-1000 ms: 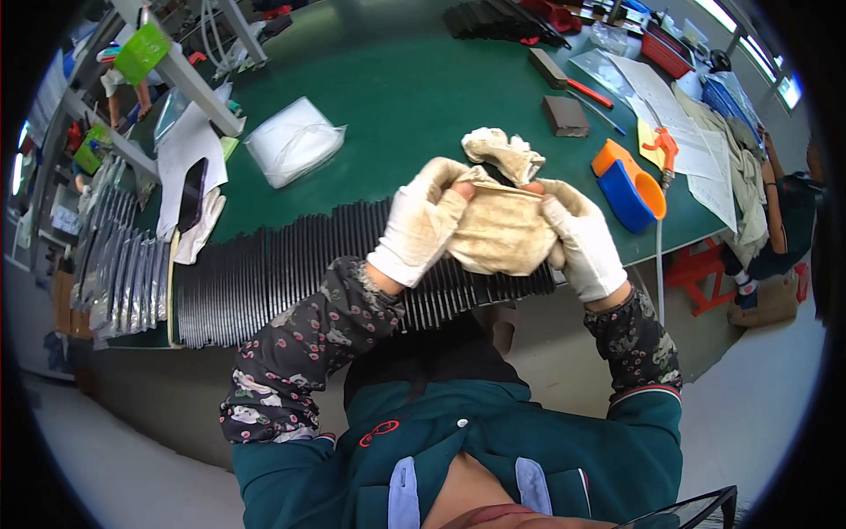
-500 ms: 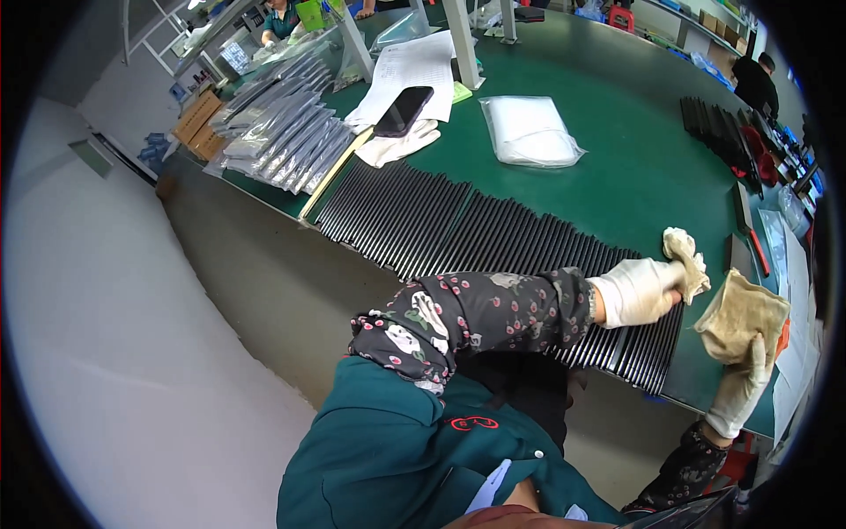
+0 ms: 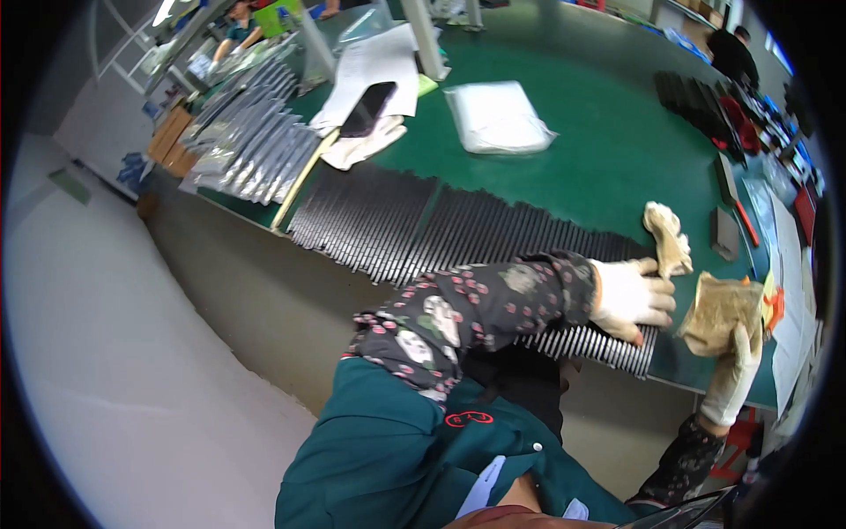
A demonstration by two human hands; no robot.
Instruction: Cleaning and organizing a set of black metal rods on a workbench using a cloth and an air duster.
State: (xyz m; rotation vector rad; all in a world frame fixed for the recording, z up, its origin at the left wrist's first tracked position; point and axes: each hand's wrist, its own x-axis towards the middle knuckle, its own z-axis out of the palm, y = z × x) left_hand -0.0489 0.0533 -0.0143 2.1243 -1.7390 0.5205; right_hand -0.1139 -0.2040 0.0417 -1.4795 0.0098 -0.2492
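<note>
We wear white cloth gloves (image 3: 619, 286) on our left hand (image 3: 631, 297) and right hand (image 3: 740, 357); the left one leaves a fingertip bare. Black oversleeves (image 3: 493, 309) cover our forearms, the left printed with small pink spots and larger pale shapes, gathered at the wrist. Our shirt (image 3: 374, 463) is dark teal, with a red oval emblem (image 3: 469, 419), a small white button (image 3: 538, 447) and pale blue trim (image 3: 483, 489). Our trousers (image 3: 529, 385) look black.
</note>
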